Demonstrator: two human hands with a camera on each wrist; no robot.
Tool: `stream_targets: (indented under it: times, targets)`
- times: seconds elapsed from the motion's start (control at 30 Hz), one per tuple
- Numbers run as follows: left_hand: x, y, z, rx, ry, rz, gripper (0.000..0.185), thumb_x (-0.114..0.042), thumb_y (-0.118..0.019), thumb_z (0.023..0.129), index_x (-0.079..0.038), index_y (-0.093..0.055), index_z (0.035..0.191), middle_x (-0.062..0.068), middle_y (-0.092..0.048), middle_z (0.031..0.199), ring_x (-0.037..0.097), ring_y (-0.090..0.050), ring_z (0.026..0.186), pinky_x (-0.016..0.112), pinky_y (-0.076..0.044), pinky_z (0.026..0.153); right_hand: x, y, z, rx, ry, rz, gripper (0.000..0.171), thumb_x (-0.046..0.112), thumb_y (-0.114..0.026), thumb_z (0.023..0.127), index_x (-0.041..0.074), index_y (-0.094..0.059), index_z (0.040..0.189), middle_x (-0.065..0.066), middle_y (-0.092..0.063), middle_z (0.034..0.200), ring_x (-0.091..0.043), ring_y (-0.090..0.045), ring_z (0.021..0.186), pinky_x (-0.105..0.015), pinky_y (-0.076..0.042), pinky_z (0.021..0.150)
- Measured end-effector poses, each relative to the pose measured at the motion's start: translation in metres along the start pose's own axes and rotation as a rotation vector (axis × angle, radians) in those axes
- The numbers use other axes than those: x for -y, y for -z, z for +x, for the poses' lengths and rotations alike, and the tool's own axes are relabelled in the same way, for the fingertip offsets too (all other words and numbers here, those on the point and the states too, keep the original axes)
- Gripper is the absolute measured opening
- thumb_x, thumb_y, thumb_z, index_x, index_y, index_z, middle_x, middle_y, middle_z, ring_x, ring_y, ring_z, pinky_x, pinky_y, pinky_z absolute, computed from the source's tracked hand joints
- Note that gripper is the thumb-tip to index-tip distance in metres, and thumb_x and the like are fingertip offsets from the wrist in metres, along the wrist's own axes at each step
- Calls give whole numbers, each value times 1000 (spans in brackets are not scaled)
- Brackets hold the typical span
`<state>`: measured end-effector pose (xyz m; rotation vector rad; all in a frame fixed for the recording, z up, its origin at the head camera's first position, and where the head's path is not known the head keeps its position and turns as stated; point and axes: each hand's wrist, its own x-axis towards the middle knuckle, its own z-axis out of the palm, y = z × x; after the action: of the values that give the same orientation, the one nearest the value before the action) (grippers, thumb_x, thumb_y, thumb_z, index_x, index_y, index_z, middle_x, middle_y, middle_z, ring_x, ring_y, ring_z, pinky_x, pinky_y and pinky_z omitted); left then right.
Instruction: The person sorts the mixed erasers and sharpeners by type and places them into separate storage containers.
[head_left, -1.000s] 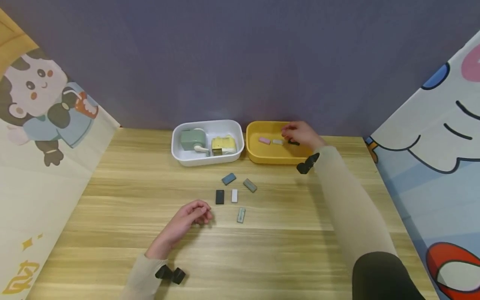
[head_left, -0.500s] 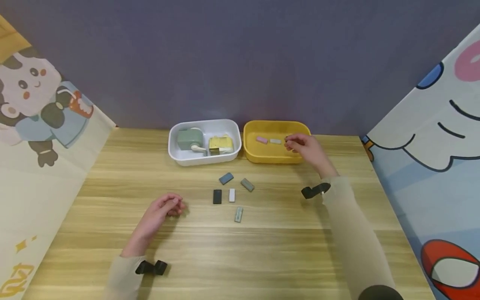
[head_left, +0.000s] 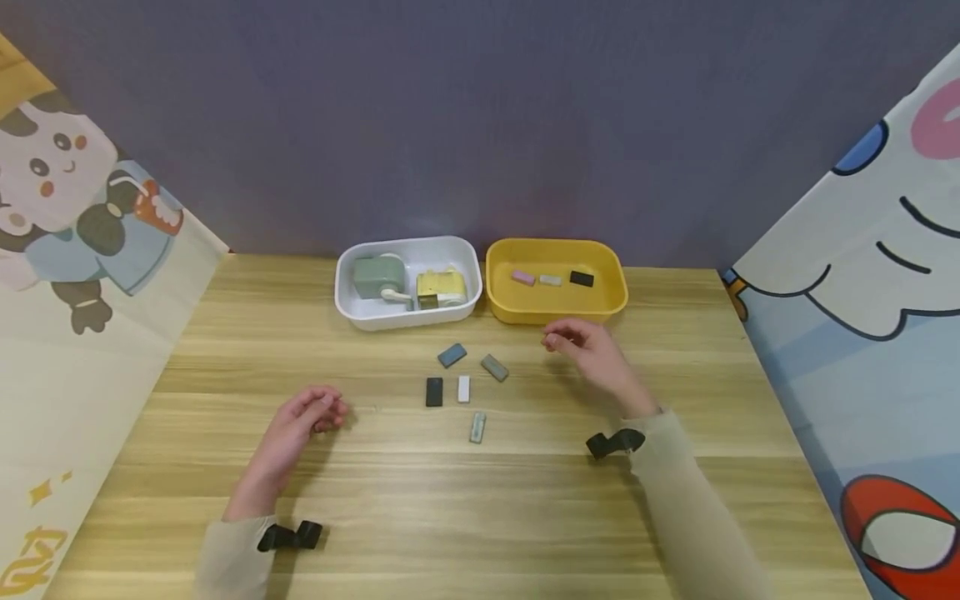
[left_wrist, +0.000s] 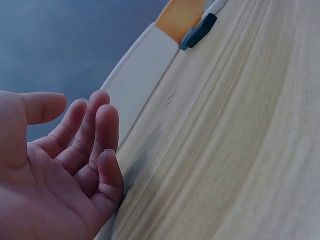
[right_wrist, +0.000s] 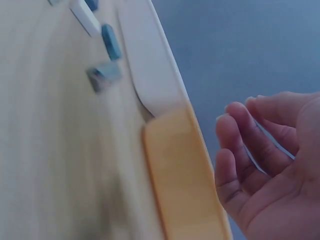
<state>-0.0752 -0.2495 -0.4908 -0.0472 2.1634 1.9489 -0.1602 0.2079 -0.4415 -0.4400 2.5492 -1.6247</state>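
Just in front of the yellow bin (head_left: 557, 316) hovers my right hand (head_left: 596, 360), its fingers loosely bent around nothing. Inside that bin lie a pink block (head_left: 523, 277), a pale block (head_left: 550, 281) and a black block (head_left: 582, 278). My left hand (head_left: 296, 429) rests palm-in at the left, loosely curled with nothing in it, as the left wrist view also shows. Between the hands on the table are a blue block (head_left: 452, 355), a grey-brown block (head_left: 494, 367), a dark block (head_left: 434, 392), a white block (head_left: 463, 388) and a grey-green block (head_left: 477, 427).
A white bin (head_left: 408, 320) stands left of the yellow one, holding a green box-like item (head_left: 378, 277) and a yellow-and-white item (head_left: 441, 287). A plain grey-blue wall (head_left: 480, 125) rises behind the wooden table (head_left: 480, 517); printed cartoon panels flank both sides.
My right hand has come out of the yellow bin toward the front, leaving the black block in full view there. The left hand has drawn back left, away from the blocks.
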Motion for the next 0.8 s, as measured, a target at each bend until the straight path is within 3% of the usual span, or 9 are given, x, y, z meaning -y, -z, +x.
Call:
stream_targets:
  times: [0.37, 0.53, 0.8]
  targets:
    - [1, -2, -3, -10, -35, -11, 42, -24, -47, 107, 16, -49, 119, 7, -68, 100, 13, -64, 86, 27, -52, 76, -18, -29, -29, -19, -22, 9, 20, 14, -66, 98, -1, -69, 111, -5, -73, 99, -25, -67, 90, -28, -52, 78]
    - [1, -2, -5, -9, -54, -23, 41, -23, -47, 107, 17, -49, 118, 3, -68, 98, 13, -64, 86, 27, -52, 76, -18, -47, -39, -13, -28, 14, 20, 11, -69, 95, 1, -69, 112, -9, -72, 104, -18, -65, 93, -28, -53, 82]
    - [1, -14, -4, 43, -28, -6, 38, -20, -48, 107, 16, -51, 118, 3, -69, 98, 14, -65, 86, 28, -52, 78, -22, -80, -51, 91, -14, 36, 25, -1, -70, 91, -5, -66, 115, -18, -69, 104, -27, -65, 92, -30, -55, 78]
